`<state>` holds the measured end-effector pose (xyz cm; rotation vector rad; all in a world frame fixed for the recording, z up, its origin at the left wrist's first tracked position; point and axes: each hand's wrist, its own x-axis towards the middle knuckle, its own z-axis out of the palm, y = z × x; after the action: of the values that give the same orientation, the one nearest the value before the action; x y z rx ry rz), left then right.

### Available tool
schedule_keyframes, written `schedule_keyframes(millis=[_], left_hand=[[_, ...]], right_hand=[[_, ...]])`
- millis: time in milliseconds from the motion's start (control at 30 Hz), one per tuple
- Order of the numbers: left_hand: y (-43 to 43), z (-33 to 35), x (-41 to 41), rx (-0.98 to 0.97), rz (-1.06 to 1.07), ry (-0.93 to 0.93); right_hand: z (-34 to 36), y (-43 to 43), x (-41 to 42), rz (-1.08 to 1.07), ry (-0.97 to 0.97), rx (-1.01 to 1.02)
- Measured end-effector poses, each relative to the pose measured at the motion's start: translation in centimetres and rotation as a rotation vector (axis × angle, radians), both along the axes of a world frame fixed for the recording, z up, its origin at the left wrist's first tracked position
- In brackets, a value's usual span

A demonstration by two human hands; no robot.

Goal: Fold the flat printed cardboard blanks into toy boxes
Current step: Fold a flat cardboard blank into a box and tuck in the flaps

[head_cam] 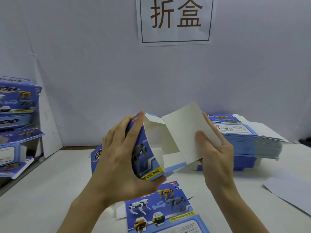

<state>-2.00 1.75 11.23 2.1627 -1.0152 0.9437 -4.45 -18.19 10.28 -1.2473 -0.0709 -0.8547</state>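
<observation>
head view, white table (50,190), stacked blanks (252,140), wall (101,64)

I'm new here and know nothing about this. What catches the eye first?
Centre stage, a left hand grips the blue printed side of a half-folded toy box while the right hand pinches its white flap. Above, a wall sign bears two big Chinese characters; a stack of flat blanks lies at right.

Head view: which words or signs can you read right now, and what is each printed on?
"折盒": paper sign on the wall.
"MOVING DOG": yellow strip on the half-folded box.
"FUNNY MOVING DOG": flat blank on the table.
"OG": folded boxes at left, cut off.
Fine print on the stack of blanks: too small to read.
</observation>
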Motion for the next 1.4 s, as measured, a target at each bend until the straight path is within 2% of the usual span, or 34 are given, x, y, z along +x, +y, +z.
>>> schedule_keyframes(millis=[100, 167, 333, 500, 567, 667, 833, 967, 1033, 1167, 1300, 1400], left_hand=[[-0.2, -0.2, 0.0, 0.009, 0.015, 0.005], [-0.3, -0.4, 0.1, 0.027, 0.045, -0.002], [-0.6, -0.8, 0.6, 0.119, 0.084, -0.037], [-1.1, -1.3, 0.7, 0.160, 0.075, -0.109], [-1.0, -1.1, 0.6, 0.135, 0.068, -0.115], [-0.8, -0.9, 0.7, 0.105, 0.069, -0.108], [-0.8, -1.0, 0.9, 0.141, 0.137, -0.089], [-0.8, -1.1, 0.7, 0.132, 0.156, -0.068], [-0.8, -1.0, 0.6, 0.138, 0.174, -0.071], [-1.6, -1.1, 0.3, 0.161, 0.228, -0.108], [-2.2, -1.6, 0.1, 0.145, 0.290, -0.068], [-2.2, -1.7, 0.2, 0.132, 0.307, -0.048]], right_hand=[[-0.2, 0.2, 0.0, -0.095, -0.080, -0.149], [-0.1, 0.0, 0.0, -0.079, -0.089, -0.154], [1.0, -0.5, -0.6, 0.282, 0.005, -0.026], [1.5, -0.7, -0.8, 0.434, 0.139, 0.084], [1.2, -1.3, -0.6, 0.366, 0.201, 0.009], [1.1, -2.0, -0.3, 0.292, 0.237, 0.021], [2.0, -1.9, -1.1, 0.425, 0.286, -0.056], [1.5, -0.8, -1.0, 0.102, 0.163, -0.246], [1.2, -0.2, -1.0, 0.029, 0.100, -0.327], [0.4, 1.5, -1.0, 0.078, 0.076, -0.480], [-0.1, 3.4, -1.2, 0.071, 0.050, -0.634], [-0.5, 3.8, -1.1, 0.108, 0.056, -0.606]])
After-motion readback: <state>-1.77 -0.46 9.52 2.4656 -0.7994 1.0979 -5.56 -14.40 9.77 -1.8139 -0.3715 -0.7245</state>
